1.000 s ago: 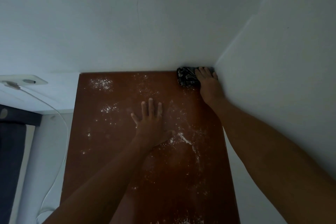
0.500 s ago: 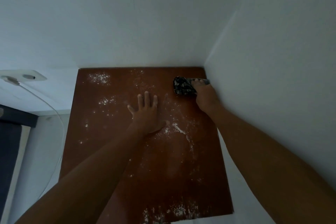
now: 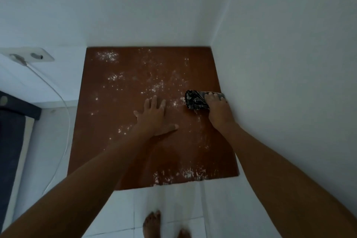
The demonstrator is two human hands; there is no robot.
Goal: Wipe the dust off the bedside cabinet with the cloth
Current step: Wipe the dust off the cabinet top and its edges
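Note:
The bedside cabinet has a reddish-brown top speckled with white dust, thickest at the back left, in the middle and along the front edge. A dark patterned cloth lies bunched near the cabinet's right edge. My right hand presses down on the cloth with its fingers laid over it. My left hand rests flat on the middle of the top, fingers spread.
White walls meet in a corner behind and to the right of the cabinet. A wall socket with a white cable hangs at the left. A dark bed edge lies at far left. My bare feet stand on white floor tiles.
My right hand has dragged the cloth from the back right corner toward me along the right edge. My left hand has stayed flat in the middle. The view has tilted down.

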